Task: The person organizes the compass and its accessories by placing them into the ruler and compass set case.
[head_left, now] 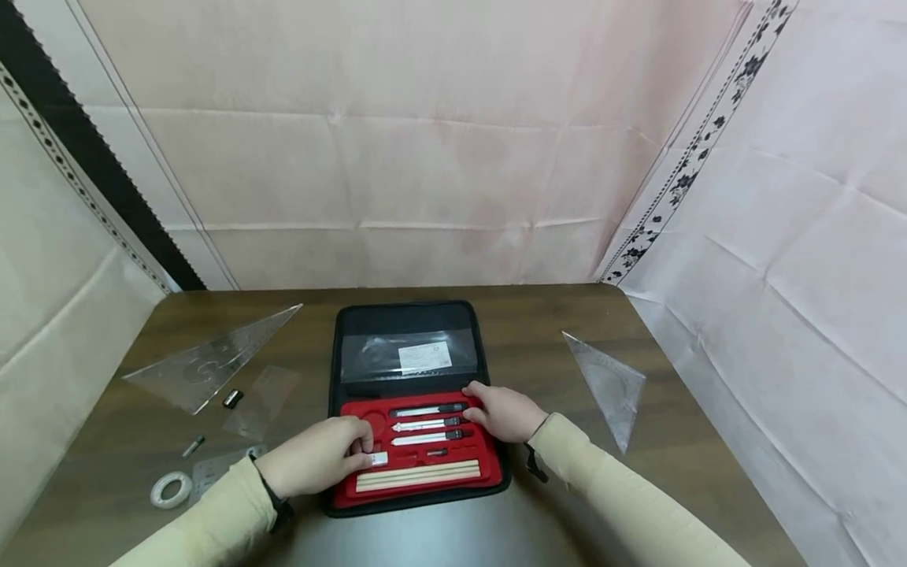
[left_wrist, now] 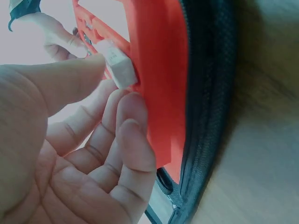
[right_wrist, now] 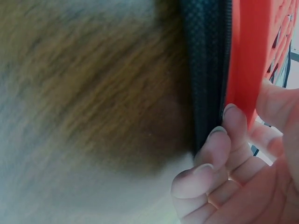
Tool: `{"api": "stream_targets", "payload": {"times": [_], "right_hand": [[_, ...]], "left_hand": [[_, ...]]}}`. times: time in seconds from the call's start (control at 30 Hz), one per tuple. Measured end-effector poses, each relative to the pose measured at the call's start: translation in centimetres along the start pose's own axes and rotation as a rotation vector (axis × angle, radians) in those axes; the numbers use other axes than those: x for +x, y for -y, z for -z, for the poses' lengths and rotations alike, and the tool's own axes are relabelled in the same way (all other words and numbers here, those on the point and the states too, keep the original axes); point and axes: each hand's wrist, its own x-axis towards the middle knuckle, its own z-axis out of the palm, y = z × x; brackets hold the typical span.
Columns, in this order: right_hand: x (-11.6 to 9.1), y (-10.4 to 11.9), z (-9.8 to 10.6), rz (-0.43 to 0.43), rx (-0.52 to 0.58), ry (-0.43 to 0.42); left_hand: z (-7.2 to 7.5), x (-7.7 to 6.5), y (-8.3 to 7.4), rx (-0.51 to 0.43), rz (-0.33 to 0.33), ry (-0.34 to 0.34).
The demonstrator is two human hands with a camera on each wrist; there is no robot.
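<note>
A black zip case (head_left: 409,318) lies unfolded on the table, with a red moulded tray (head_left: 489,465) in its near half. My left hand (head_left: 319,457) pinches a small white eraser (left_wrist: 120,69) between thumb and fingers, at the tray's left side. At the opposite side, my right hand (head_left: 506,413) grips the tray's edge, its thumb on the red rim and its fingers (right_wrist: 216,145) along the case's zip side. Slim silver tools with black ends (head_left: 427,425) and pale wooden pencils (head_left: 418,476) sit in the tray's slots.
Left of the case are a large clear set square (head_left: 212,358), a black sharpener (head_left: 232,398), clear templates (head_left: 265,398), a short dark cylinder (head_left: 193,446) and a white tape roll (head_left: 157,494). Another clear set square (head_left: 608,386) lies right. Cloth walls (head_left: 425,173) enclose the table.
</note>
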Motion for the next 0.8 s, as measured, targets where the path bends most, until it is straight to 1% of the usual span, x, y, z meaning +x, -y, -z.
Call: {"api": "stream_targets", "payload": {"times": [0.17, 0.27, 0.43, 0.63, 0.8], "right_hand": [[-0.7, -0.2, -1.2, -0.001, 0.015, 0.017], [-0.8, -0.4, -1.5, 0.007, 0.012, 0.013], [-0.6, -0.5, -1.3, 0.018, -0.001, 0.003], [-0.3, -0.4, -0.8, 0.030, -0.006, 0.001], [-0.2, -0.2, -0.4, 0.032, -0.008, -0.011]], "left_hand": [[-1.0, -0.6, 0.3, -0.034, -0.009, 0.023], [-1.3, -0.7, 0.4, -0.032, -0.012, 0.018], [-1.2, -0.4, 0.1, 0.009, -0.012, -0.002], [-0.9, 0.0, -0.1, 0.047, -0.004, -0.007], [-0.6, 0.2, -0.2, 0.053, 0.030, -0.016]]}}
